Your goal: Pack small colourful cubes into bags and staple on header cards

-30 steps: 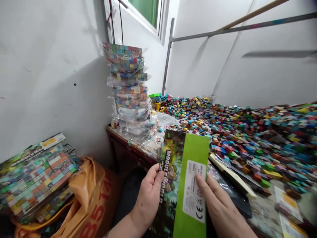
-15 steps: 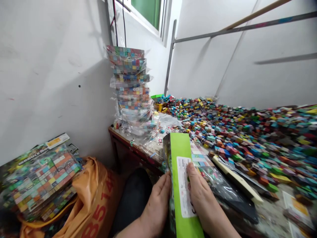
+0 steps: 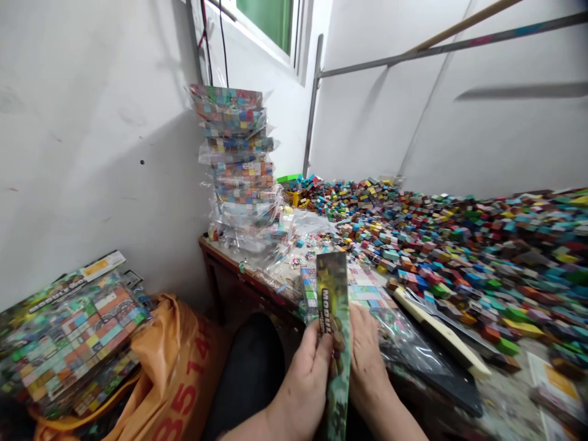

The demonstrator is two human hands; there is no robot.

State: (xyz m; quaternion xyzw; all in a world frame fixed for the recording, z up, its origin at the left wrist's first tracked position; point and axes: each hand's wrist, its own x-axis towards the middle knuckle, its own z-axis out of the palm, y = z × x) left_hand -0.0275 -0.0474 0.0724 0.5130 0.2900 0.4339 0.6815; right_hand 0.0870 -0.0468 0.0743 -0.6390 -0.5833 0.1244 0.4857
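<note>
White walls and a huge heap of tiny colourful blocks back there. Printed card sits in the middle: left hand pinches its left side between thumb and fingers, right hand's against its right side, can't tell how closed.
</note>
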